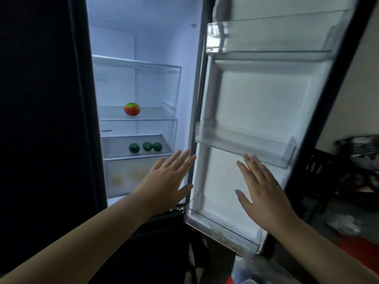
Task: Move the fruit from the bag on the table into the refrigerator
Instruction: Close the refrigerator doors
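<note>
The refrigerator [184,58] stands lit, with its right door [256,99] swung out. A red and green fruit [132,109] sits on a middle shelf [155,117]. Three green limes [145,147] lie in a row on the shelf below. Pale yellow shapes show through the frosted drawer [127,177] underneath. My left hand [166,179] is flat with straight fingers in front of the drawer, by the door's hinge edge. My right hand [264,187] is spread flat against the door's inner lining, under a clear door bin [244,144]. Both hands hold nothing. The bag and table are out of view.
The refrigerator's left door [41,119] is shut and dark. Another clear bin [270,37] sits high on the open door. Dark clutter [352,167] stands at the right, with a red surface [356,253] and a crumpled white thing [344,224] low on the floor.
</note>
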Demonstrator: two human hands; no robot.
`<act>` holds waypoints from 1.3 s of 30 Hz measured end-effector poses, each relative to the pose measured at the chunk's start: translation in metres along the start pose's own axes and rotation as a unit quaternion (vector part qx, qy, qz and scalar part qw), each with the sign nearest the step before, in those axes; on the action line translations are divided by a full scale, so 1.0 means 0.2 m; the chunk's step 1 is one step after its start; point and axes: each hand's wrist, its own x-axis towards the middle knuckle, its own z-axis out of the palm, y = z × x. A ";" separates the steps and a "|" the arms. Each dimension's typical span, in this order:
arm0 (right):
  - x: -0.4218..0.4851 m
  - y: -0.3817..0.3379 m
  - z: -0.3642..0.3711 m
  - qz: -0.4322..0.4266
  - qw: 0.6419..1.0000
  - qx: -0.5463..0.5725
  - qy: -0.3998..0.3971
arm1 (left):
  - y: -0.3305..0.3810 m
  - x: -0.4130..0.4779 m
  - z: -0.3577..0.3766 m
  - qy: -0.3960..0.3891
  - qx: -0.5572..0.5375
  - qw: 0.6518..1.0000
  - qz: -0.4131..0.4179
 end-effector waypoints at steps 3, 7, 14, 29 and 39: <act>-0.07 0.22 -0.21 0.041 0.998 -0.026 0.031 | 0.29 0.22 0.00 0.005 -0.012 0.999 0.046; -0.09 0.43 -0.33 0.067 0.998 0.003 -0.003 | 0.63 0.52 0.01 0.025 0.000 0.995 0.100; 0.03 0.67 -0.22 0.067 0.994 0.027 -0.082 | 0.83 0.91 0.12 -0.002 0.040 0.998 0.047; -0.05 0.49 -0.14 -0.023 0.998 0.031 0.041 | 0.63 0.69 0.25 0.226 -0.073 0.967 0.090; -0.02 0.43 -0.20 -0.125 0.979 0.037 0.158 | 0.26 0.30 0.10 0.250 -0.137 0.958 -0.016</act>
